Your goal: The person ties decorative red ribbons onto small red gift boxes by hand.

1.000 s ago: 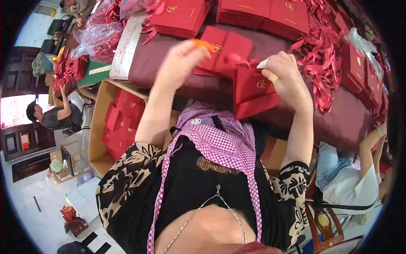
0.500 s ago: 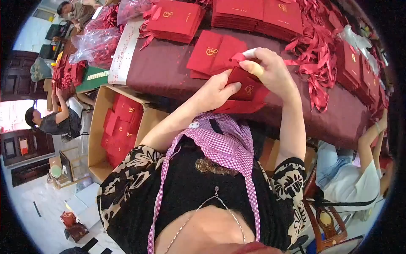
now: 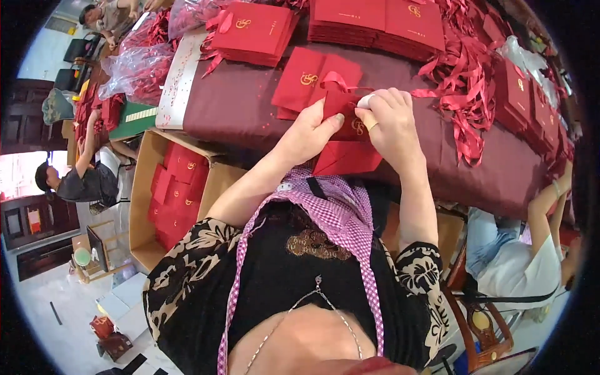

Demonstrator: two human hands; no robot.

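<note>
A red gift bag with a gold emblem is held up in front of me at the table's near edge. My left hand grips the bag's upper left side, thumb pressed on its face. At the bag's upper right, my right hand is closed with its fingers pinched at the edge; a white covering shows on one digit, and a yellowish band on another. A loop of red ribbon rises from the bag's top between my hands. The fingertips hide whether the right hand pinches ribbon or bag.
Flat red bags lie just beyond my hands on the maroon tablecloth. Behind stand stacked bags; loose ribbons heap at right. An open carton of red bags stands at left. Other people work on both sides.
My right hand has come down from above the bag to its upper right edge. My left hand has shifted slightly left, and the bag's lower part now shows more. The ribbon loop stands uncovered.
</note>
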